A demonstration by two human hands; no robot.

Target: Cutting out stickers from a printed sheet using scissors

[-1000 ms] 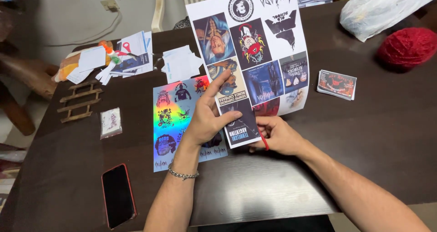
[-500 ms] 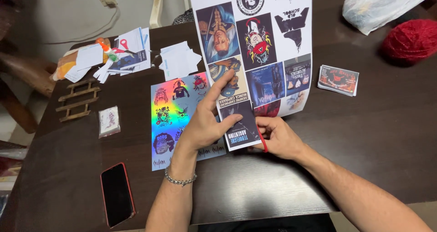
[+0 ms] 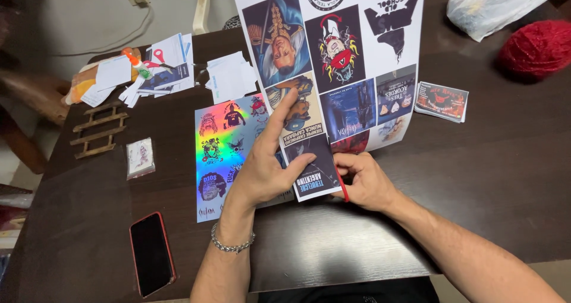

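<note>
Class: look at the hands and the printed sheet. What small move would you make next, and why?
Probably keep the left hand pressing the sheet flat while the right hand draws its red cutter along the dark picture's edge: the tool already sits at that picture's right border, and that picture lies at the sheet's bottom corner.

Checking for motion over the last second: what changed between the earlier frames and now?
Little changed. The printed sheet reaches further up the frame, likely from camera tilt. The left hand stays flat on it, index finger extended. The right hand still holds a red-handled tool at its lower edge. Phone and holographic sheet unmoved.
</note>
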